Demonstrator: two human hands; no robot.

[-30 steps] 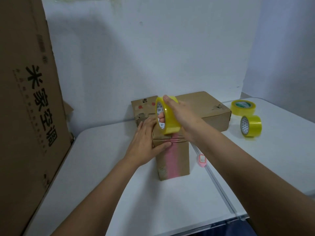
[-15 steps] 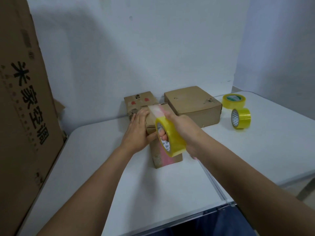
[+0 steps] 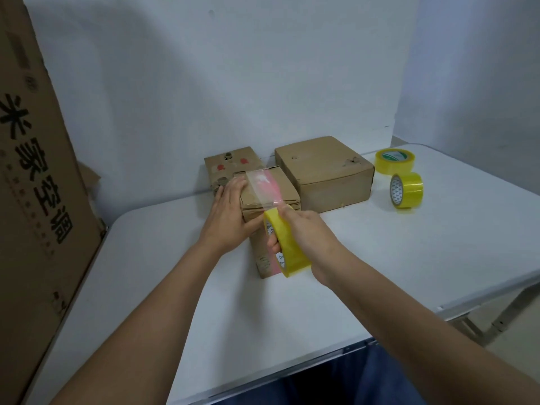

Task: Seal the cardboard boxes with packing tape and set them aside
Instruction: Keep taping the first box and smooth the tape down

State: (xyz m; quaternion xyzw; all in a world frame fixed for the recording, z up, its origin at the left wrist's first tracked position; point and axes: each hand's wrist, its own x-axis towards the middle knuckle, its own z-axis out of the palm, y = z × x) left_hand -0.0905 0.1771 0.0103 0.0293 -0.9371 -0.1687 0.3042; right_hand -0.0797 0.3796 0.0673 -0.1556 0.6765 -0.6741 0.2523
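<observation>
A: What changed over the last second?

B: The tape roll [image 3: 285,244] came off the top of the box and down its near face. 1 s ago it sat high, above the front top edge; 0.5 s ago it was partway down; now it is low in the centre of the frame, in front of the near side. A clear strip now runs from the far top edge across the lid, over the pink band, to the roll.

A: Meaning for the task?

B: My reading: the top seam of the small box [image 3: 270,197] is covered, and the strip is being carried over the front edge. It is not yet cut (no cutter visible in either hand). So sealing of this 1 box is well along; setting aside has not begun.

A: The hands?

B: Right hand [image 3: 306,232] is curled round the roll, thumb through the core, fingers over the outer rim. It grips the roll. Left hand [image 3: 230,217] lies flat with fingers straight against the box's left side and top corner, thumb along the near face, bracing it. It holds nothing.

A: Where is the box?

B: Standing on the white tabletop [image 3: 380,258], centre of frame, between both hands. Behind it, touching or just beside, are 2 more boxes: a narrow one [image 3: 230,162] centre-left and a wide flat one [image 3: 330,171] centre-right.

A: Anything else?

B: 2 spare yellow rolls [image 3: 406,190] at right, 1 flat, 1 on edge. A tall printed carton [image 3: 35,182] fills the left edge.
</observation>
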